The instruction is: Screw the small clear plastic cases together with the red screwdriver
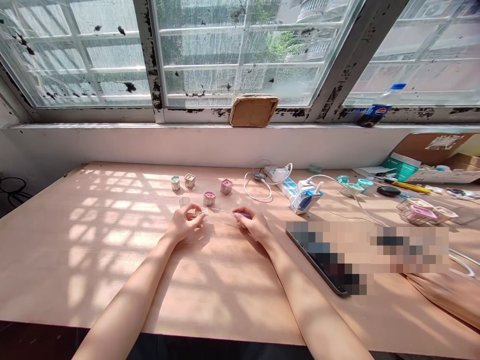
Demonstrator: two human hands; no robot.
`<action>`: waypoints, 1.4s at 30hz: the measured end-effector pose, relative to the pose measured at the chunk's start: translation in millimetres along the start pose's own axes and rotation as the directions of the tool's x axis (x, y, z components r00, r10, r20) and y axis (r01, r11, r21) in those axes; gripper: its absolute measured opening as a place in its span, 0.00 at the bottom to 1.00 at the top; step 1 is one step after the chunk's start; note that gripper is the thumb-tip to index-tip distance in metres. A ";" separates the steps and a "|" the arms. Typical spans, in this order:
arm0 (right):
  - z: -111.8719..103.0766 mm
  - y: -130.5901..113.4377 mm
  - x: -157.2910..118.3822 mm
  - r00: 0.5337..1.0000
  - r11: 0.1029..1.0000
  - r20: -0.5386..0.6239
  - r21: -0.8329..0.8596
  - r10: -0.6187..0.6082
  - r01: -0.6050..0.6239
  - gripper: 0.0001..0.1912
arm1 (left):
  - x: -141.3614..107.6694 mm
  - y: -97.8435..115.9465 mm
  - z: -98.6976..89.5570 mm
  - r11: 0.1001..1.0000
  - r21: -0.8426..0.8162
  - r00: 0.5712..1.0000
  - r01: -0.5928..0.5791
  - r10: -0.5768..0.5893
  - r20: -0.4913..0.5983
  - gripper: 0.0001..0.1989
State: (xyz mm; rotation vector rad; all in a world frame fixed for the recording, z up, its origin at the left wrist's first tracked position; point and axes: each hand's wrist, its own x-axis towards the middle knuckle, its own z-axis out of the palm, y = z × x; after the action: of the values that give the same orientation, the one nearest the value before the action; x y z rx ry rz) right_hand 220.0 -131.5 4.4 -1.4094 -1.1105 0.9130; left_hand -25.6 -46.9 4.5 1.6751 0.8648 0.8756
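My left hand (183,222) is closed around a small clear piece (203,212), its fingers pinching it just above the table. Opposite it, my right hand (253,223) grips a thin tool with a dark purple handle (243,215), whose metal shaft points left toward the clear piece. Behind my hands stand small hexagonal boxes: a pink one (209,198), another pink one (226,186), a cream one (190,180) and a teal one (175,183). A clear hexagonal piece (184,201) lies just behind my left fingers.
On the wooden table (112,280), a phone (318,260) lies right of my right arm. Beyond are a power strip (288,189) with cables, a carton (305,200) and more pink boxes (420,213). Another person's arm (446,295) reaches in at the right.
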 end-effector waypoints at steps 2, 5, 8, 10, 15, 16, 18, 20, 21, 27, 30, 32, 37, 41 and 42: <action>-2.9 -4.7 0.4 0.996 0.998 -0.058 0.010 -0.062 0.063 0.19 | -1.2 1.5 -0.1 0.999 0.031 0.999 -0.033 0.033 -0.004 0.18; -6.1 -12.3 2.0 0.980 0.987 -0.119 0.030 -0.156 0.161 0.17 | -3.6 6.6 0.8 0.993 0.079 0.996 -0.087 0.087 0.003 0.15; -6.3 -19.3 2.8 0.959 0.971 -0.180 0.060 -0.219 0.233 0.16 | -6.5 13.1 3.3 0.979 0.134 0.988 -0.155 0.153 0.021 0.11; -4.3 -23.9 1.2 0.939 0.960 -0.236 0.066 -0.251 0.274 0.18 | -8.2 16.0 5.4 0.962 0.163 0.975 -0.220 0.212 0.061 0.10; 6.4 -34.7 -11.3 0.882 0.939 -0.344 0.001 -0.324 0.345 0.25 | -11.5 16.0 9.4 0.924 0.208 0.942 -0.322 0.290 0.170 0.08; 8.9 -36.1 -14.4 0.879 0.937 -0.343 -0.014 -0.333 0.350 0.25 | -12.2 15.9 9.9 0.921 0.218 0.940 -0.322 0.285 0.186 0.08; 13.4 -37.4 -20.0 0.881 0.933 -0.316 -0.042 -0.351 0.357 0.26 | -13.5 16.7 10.8 0.921 0.232 0.940 -0.313 0.265 0.214 0.08; 17.0 -36.5 -23.8 0.887 0.928 -0.278 -0.070 -0.370 0.365 0.26 | -15.0 18.9 11.8 0.923 0.238 0.940 -0.303 0.249 0.234 0.08; 18.3 -35.4 -25.0 0.888 0.925 -0.261 -0.082 -0.379 0.370 0.26 | -15.8 20.4 12.3 0.923 0.240 0.939 -0.302 0.244 0.242 0.08; 20.8 -29.5 -25.8 0.899 0.923 -0.208 -0.102 -0.385 0.372 0.24 | -19.2 27.2 15.0 0.926 0.236 0.938 -0.296 0.235 0.256 0.06; 20.8 -30.8 -26.4 0.905 0.928 -0.208 -0.104 -0.371 0.357 0.24 | -19.2 27.5 15.5 0.930 0.232 0.941 -0.285 0.226 0.250 0.06; 21.2 -32.5 -27.3 0.902 0.927 -0.216 -0.090 -0.374 0.363 0.23 | -18.7 26.9 15.6 0.936 0.219 0.945 -0.277 0.224 0.239 0.06; 22.9 -35.1 -28.5 0.893 0.921 -0.232 -0.033 -0.386 0.389 0.22 | -17.4 23.7 15.9 0.953 0.169 0.951 -0.253 0.213 0.224 0.07; 23.9 -34.9 -28.1 0.891 0.916 -0.235 0.003 -0.390 0.402 0.22 | -16.9 22.2 15.7 0.950 0.158 0.948 -0.271 0.234 0.217 0.07; 24.0 -34.7 -27.9 0.889 0.912 -0.235 0.018 -0.394 0.409 0.21 | -16.8 22.3 15.6 0.948 0.159 0.946 -0.277 0.241 0.215 0.07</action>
State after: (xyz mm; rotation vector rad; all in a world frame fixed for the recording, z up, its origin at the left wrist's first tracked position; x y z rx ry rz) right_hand 184.7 -151.9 34.4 -1.1352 -1.1292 0.4729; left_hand -17.2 -73.5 20.2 2.0368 0.6156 0.8081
